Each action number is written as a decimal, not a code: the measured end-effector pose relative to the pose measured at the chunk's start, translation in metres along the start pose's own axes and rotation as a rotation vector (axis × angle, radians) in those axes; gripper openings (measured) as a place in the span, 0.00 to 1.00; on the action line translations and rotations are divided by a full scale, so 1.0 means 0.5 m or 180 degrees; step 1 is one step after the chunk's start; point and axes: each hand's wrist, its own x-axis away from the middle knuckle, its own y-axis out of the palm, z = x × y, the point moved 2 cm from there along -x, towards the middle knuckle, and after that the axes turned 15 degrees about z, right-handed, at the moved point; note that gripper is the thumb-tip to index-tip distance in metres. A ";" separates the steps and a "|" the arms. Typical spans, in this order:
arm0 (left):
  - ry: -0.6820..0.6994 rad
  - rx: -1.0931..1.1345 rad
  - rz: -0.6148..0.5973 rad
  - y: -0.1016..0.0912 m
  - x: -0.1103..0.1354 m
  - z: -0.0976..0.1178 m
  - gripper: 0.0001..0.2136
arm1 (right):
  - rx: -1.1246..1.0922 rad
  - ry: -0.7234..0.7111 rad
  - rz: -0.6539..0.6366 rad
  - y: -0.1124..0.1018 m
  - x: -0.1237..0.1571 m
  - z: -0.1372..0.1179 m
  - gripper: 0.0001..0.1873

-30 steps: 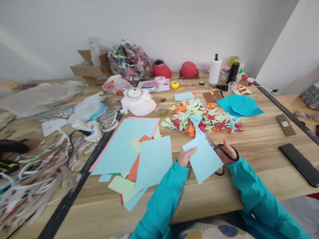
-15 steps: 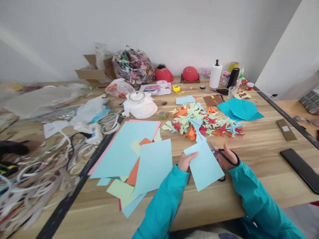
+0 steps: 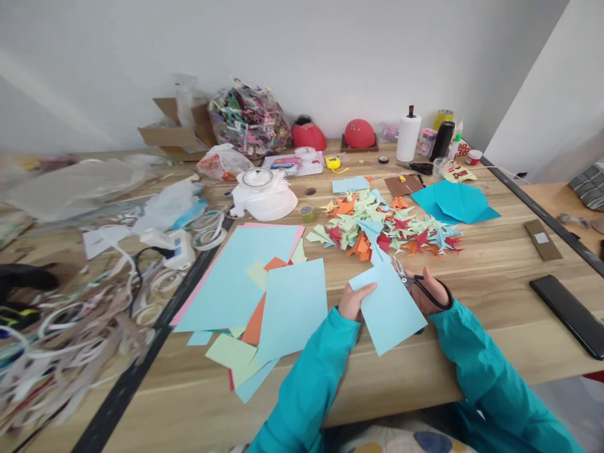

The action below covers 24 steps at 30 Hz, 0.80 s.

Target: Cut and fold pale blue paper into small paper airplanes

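My left hand (image 3: pixel 355 301) pinches the left edge of a light blue sheet of paper (image 3: pixel 391 311), thumb on top. In my right hand (image 3: pixel 428 292) is a pair of black-handled scissors (image 3: pixel 406 280), its handle loop around my thumb. The blades lie at the sheet's upper right edge; whether they are between cuts or closed I cannot tell. Just beyond the sheet spreads a heap of folded paper pieces (image 3: pixel 372 226) in green, orange, red and blue. Left of my left hand lies another light blue sheet (image 3: pixel 295 308), partly over green and orange pieces.
A stack of large blue and pink paper (image 3: pixel 226 283) lies left. Cords and straps (image 3: pixel 108 327) crowd the far left. A phone (image 3: pixel 569 314) rests at right, near a brown card strip (image 3: pixel 542 240). Folded teal paper (image 3: pixel 455 202) and a paper roll (image 3: pixel 408 138) stand farther back.
The view has shifted slightly. The scissors' blades look a little more apart from each other at the sheet's edge. Both hands keep their hold.
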 end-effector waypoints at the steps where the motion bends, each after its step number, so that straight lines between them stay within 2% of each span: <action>1: -0.0012 0.0017 -0.0006 0.002 0.002 -0.001 0.21 | -0.0018 -0.0011 -0.0017 0.003 0.001 -0.001 0.45; 5: 0.0055 0.0027 -0.0032 0.004 0.004 -0.003 0.22 | 0.0012 -0.0012 0.0045 0.003 0.002 -0.007 0.45; 8: 0.0169 -0.0019 -0.0097 -0.003 0.000 0.001 0.21 | 0.0123 0.0149 0.0033 -0.008 0.002 -0.005 0.44; 12: 0.0043 -0.0082 -0.0197 -0.010 -0.011 0.003 0.23 | 0.0197 0.0339 -0.0118 -0.026 0.003 0.002 0.42; 20: 0.0023 -0.0118 0.0059 -0.011 -0.032 -0.012 0.22 | 0.0102 0.0233 -0.0254 -0.026 0.004 0.002 0.40; 24: 0.0045 -0.0040 -0.0087 -0.007 -0.018 -0.003 0.21 | 0.0142 0.0284 -0.0245 -0.025 0.005 -0.001 0.41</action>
